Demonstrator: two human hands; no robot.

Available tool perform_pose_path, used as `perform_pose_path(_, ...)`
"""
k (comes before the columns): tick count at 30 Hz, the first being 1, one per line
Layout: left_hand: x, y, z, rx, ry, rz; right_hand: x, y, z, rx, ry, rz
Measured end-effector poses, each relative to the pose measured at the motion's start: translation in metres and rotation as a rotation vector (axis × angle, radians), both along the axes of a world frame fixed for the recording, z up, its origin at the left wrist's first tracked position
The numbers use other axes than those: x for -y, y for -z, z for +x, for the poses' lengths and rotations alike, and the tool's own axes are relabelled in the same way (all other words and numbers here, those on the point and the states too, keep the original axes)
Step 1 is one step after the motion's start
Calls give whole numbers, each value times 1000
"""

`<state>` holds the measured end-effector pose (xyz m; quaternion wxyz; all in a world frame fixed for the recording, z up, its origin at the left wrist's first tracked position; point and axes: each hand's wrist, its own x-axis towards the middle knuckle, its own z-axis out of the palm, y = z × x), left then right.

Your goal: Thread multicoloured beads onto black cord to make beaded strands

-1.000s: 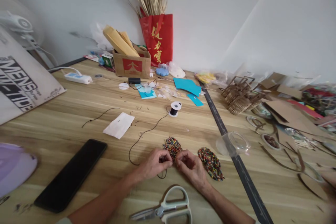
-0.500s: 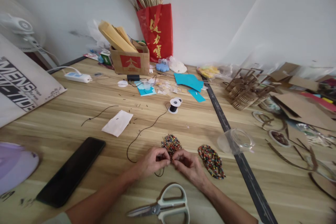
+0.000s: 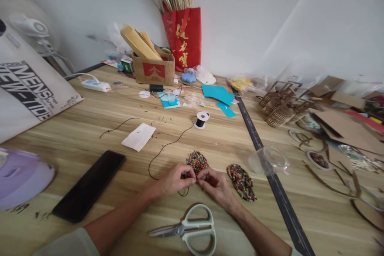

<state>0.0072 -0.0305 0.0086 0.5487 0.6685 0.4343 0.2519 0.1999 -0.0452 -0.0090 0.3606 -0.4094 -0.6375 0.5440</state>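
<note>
Pinching black cord [image 3: 168,146] between fingertips of left hand [image 3: 175,179] and right hand [image 3: 214,184], both closed in a fine pinch, fingertips nearly touching just in front of round bead pile [image 3: 197,161]. Compared with a second ago: hands drawing slightly closer together, pinch tightening; bead piles, spool and scissors lying in the same arrangement, the apparent shift coming from head movement only. Probably threading a bead onto the cord end, though bead itself too small to make out.

Cord running from the pinch in a loop out to the left, then trailing up and right toward spool [image 3: 202,119]; long axis roughly diagonal across wooden table [image 3: 75,136], free end pointing toward the hands. Oval bead pile [image 3: 241,182] lying just right of right hand, long axis slanting toward near right. Scissors [image 3: 187,230] resting near the wrists, blades pointing left. Phone [image 3: 89,186] lying well to the left.
</note>
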Motion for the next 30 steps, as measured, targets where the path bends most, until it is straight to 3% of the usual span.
perform_pose_path(30,-1,3,-1,-17,30,13,0,-2,0,39,-26,16)
